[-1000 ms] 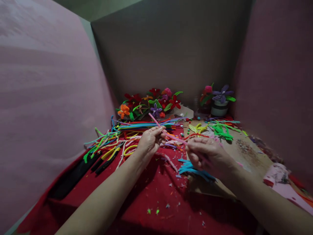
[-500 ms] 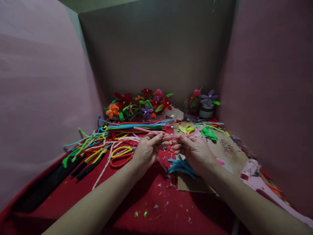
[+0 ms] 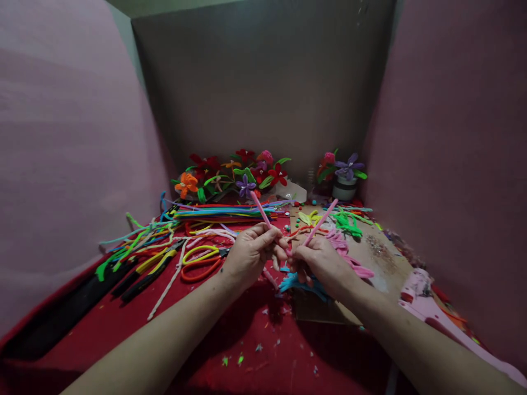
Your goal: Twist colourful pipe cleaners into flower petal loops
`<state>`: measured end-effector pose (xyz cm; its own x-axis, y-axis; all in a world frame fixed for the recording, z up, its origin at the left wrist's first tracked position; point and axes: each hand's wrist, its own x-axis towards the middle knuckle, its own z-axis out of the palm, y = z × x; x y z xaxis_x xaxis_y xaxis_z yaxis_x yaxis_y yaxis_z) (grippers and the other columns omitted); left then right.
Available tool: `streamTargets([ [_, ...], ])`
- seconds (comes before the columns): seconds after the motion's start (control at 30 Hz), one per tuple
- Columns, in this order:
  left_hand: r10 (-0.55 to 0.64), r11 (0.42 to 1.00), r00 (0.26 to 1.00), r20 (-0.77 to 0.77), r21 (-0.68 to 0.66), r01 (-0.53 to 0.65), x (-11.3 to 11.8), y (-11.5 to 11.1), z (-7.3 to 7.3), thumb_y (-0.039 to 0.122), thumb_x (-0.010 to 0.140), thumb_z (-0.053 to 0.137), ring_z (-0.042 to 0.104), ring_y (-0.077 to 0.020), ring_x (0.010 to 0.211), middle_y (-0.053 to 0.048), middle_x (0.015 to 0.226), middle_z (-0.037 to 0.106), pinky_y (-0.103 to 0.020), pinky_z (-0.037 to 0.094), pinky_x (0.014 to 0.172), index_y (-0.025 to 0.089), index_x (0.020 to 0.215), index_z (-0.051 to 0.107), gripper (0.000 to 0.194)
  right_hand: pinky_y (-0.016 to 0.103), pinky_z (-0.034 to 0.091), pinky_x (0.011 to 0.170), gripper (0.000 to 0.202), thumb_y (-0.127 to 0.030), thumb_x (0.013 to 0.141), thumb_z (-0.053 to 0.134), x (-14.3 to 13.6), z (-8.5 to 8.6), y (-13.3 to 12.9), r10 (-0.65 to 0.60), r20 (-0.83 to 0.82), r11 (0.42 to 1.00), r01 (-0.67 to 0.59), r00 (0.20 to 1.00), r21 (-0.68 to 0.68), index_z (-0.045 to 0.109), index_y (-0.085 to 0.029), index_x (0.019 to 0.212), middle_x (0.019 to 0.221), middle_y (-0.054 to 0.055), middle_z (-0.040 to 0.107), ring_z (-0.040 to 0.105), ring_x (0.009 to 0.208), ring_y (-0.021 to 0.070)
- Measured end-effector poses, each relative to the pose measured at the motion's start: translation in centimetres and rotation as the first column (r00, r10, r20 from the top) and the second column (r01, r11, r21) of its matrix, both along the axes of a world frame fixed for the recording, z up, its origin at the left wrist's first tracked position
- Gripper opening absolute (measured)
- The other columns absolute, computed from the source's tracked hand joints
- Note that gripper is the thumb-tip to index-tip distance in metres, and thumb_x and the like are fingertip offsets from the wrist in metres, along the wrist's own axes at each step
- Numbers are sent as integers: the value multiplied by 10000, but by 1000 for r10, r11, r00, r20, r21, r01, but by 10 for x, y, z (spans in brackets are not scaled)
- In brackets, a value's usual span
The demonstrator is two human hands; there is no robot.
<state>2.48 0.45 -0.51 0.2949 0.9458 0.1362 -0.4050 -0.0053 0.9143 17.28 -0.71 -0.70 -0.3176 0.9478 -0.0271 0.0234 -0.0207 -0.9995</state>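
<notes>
A pink pipe cleaner (image 3: 320, 222) is held in both hands, bent low between them with its two ends pointing up and outward in a V. My left hand (image 3: 255, 249) pinches its left part, fingers curled. Close beside it, my right hand (image 3: 323, 260) grips the right part. Under the hands lie blue pipe cleaner pieces (image 3: 298, 283) at the cardboard's edge. Pink looped pieces (image 3: 343, 249) rest on the cardboard (image 3: 370, 255) just beyond my right hand. Scissors with yellow and red handles (image 3: 201, 263) lie left of my left hand.
Fuzzy flowers (image 3: 245, 175) and a small pot of flowers (image 3: 345, 186) stand at the back. Bundled pipe cleaners (image 3: 226, 212) lie before them. Black-and-yellow pliers (image 3: 150, 274) are at the left, a pink glue gun (image 3: 432, 312) at the right, on red cloth (image 3: 230, 340).
The pink pipe cleaner, nearly straight and level before, is now bent with both ends raised. The hands have drawn slightly lower, and the pink pieces on the cardboard show more fully.
</notes>
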Motion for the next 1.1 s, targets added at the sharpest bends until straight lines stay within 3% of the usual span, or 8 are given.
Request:
streamTargets([
  [0.2, -11, 1000, 1000, 20, 5, 11, 1, -4, 1, 254, 756, 594, 510, -72, 381, 12, 600, 574, -179, 415, 333, 125, 758, 543, 139, 166, 294, 285, 181, -222, 673, 442, 1, -1, 2, -42, -63, 999, 43, 997, 10, 528, -143, 535, 462, -9, 537, 428, 318, 63],
  [0.43, 14, 999, 1000, 19, -42, -13, 3, -7, 4, 318, 716, 629, 354, -25, 314, 55, 532, 475, -169, 359, 304, 144, 756, 563, 190, 142, 281, 249, 195, -165, 631, 384, -3, 5, -8, 162, 235, 986, -146, 958, -87, 526, -157, 498, 401, -18, 537, 417, 271, 60],
  [0.6, -147, 985, 975, -168, -112, 130, 4, -11, 0, 329, 703, 646, 282, -9, 307, 71, 505, 449, -154, 246, 300, 170, 900, 595, 258, 143, 276, 238, 200, -142, 571, 367, -4, 11, -14, 350, 306, 935, -311, 885, -171, 525, -156, 449, 397, -8, 533, 410, 256, 60],
  [0.73, -215, 974, 939, -268, -129, 187, 5, -13, -5, 311, 669, 679, 349, -13, 350, 34, 549, 512, -165, 239, 345, 133, 777, 610, 219, 148, 294, 242, 191, -137, 552, 367, -4, 7, -14, 445, 340, 895, -392, 829, -215, 533, -146, 459, 403, -2, 523, 421, 262, 68],
  [0.8, -189, 979, 958, -217, -124, 165, 6, -12, -6, 307, 690, 663, 320, -12, 338, 53, 495, 471, -161, 231, 343, 139, 734, 587, 189, 145, 315, 254, 195, -140, 572, 370, -4, 5, -12, 447, 287, 891, -395, 847, -221, 547, -135, 490, 422, 2, 532, 433, 275, 67],
  [0.9, -106, 990, 988, -110, -109, 94, 5, -7, -4, 301, 718, 640, 269, -13, 306, 81, 424, 408, -154, 235, 324, 152, 702, 546, 177, 154, 364, 283, 184, -176, 656, 406, -3, 3, -9, 355, 124, 930, -337, 926, -148, 574, -120, 607, 528, 16, 589, 484, 324, 73],
  [1.0, -11, 995, 1000, -23, -103, 8, 1, -2, 0, 281, 705, 656, 311, -16, 313, 71, 456, 457, -152, 286, 328, 150, 698, 529, 183, 165, 395, 313, 239, -325, 765, 464, -2, 2, -7, 281, -60, 954, -285, 958, -91, 590, -122, 748, 615, 23, 611, 523, 376, 79],
  [1.1, 17, 994, 1000, 18, -112, -15, -1, 0, 3, 267, 691, 670, 336, -16, 322, 59, 483, 488, -149, 306, 326, 141, 714, 531, 189, 172, 418, 341, 284, -404, 769, 528, -1, 0, -5, 240, -165, 965, -253, 957, -63, 591, -128, 800, 639, 22, 610, 542, 412, 81],
])
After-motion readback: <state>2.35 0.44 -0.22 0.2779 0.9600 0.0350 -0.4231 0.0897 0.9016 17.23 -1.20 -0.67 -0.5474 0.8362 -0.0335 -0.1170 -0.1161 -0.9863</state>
